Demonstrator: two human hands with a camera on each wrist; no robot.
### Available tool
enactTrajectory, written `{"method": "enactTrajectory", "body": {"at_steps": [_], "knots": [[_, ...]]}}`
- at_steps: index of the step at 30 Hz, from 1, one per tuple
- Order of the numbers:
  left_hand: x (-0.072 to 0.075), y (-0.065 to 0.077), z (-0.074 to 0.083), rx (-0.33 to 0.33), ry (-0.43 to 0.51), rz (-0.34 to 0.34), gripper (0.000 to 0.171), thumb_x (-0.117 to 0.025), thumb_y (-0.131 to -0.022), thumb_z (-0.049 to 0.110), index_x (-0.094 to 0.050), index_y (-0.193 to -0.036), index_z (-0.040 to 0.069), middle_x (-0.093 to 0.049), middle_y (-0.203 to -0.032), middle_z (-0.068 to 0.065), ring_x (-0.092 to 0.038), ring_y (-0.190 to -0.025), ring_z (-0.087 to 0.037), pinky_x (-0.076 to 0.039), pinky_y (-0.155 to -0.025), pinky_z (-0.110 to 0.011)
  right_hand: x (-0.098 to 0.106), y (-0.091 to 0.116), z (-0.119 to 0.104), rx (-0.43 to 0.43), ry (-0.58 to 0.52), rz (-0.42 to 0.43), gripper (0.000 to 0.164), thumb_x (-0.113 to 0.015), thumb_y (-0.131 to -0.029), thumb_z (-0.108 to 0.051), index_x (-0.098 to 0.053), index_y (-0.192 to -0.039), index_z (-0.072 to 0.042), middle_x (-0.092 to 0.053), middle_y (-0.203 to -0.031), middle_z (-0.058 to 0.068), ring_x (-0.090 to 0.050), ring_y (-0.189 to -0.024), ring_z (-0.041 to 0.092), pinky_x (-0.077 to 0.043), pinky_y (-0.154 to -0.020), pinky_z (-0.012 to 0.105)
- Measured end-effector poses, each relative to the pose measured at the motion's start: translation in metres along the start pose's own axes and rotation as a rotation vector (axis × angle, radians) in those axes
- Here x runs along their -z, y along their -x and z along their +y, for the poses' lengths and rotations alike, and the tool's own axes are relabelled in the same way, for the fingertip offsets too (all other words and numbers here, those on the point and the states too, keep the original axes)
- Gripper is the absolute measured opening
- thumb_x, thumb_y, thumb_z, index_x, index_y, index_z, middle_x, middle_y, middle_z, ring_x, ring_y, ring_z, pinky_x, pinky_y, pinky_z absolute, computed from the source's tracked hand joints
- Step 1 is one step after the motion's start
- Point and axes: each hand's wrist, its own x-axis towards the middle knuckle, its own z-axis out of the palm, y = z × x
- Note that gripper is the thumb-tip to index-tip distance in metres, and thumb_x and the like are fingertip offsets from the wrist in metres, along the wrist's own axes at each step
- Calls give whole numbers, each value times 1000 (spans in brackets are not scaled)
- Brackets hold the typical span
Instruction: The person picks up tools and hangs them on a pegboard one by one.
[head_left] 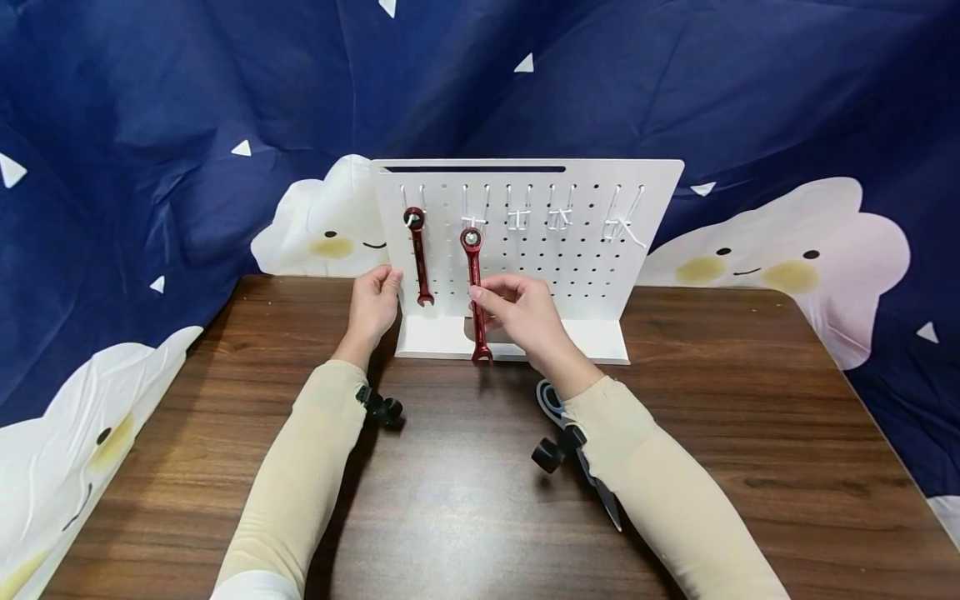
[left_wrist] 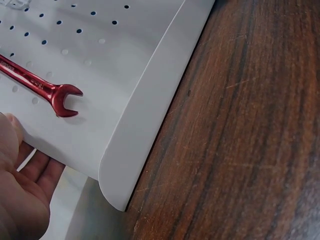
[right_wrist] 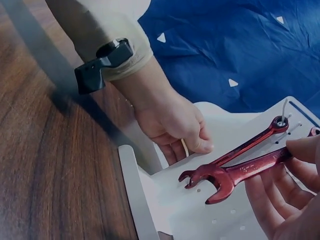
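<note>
A white pegboard (head_left: 652,192) stands upright at the back of the table. My left hand (head_left: 372,304) grips its left edge, with the thumb in front and the fingers behind. My right hand (head_left: 528,312) pinches a red combination wrench (head_left: 476,271) by the shank, ring end up and open end down, in front of the board. The ring end is at the tip of a hook; whether it is on the hook I cannot tell. Left of it, a second red wrench (head_left: 420,262) hangs from a hook by its ring. The left wrist view shows that hanging wrench's open end (left_wrist: 64,100).
Further right on the board are several white wire hooks (head_left: 558,218). Scissors (head_left: 607,504) with grey-blue handles lie on the brown wooden table (head_left: 442,508), partly under my right forearm. Behind hangs a dark blue cloth (head_left: 450,83) with clouds and white triangles.
</note>
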Motion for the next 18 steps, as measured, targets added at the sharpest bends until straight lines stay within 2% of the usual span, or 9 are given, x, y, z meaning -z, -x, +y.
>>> {"method": "enactTrajectory", "body": {"at_steps": [6, 11, 18], "knots": [[0, 0, 2, -13, 2, -2, 34, -58, -112, 15, -62, -90, -11, -39, -63, 9, -38, -63, -8, -32, -59, -22, -3, -11, 3, -33, -11, 38, 24, -74, -103, -11, -74, -120, 5, -71, -90, -3, -68, -75, 11, -66, -76, 36], [0, 0, 2, -15, -1, 0, 34, -58, -112, 15, -62, -90, -11, -39, -63, 9, -38, -63, -8, -32, -59, -22, -5, -20, 5, -59, -43, 71, 24, -75, -102, -12, -74, -120, 5, -71, -88, -3, -69, -76, 10, -65, -75, 32], [1, 1, 1, -15, 0, 2, 31, -58, -112, 14, -65, -91, -9, -42, -63, 9, -39, -63, -7, -33, -59, -22, -5, -34, 10, -55, -16, 96, 21, -75, -103, -12, -75, -117, 3, -72, -90, -2, -69, -77, 10, -65, -74, 30]]}}
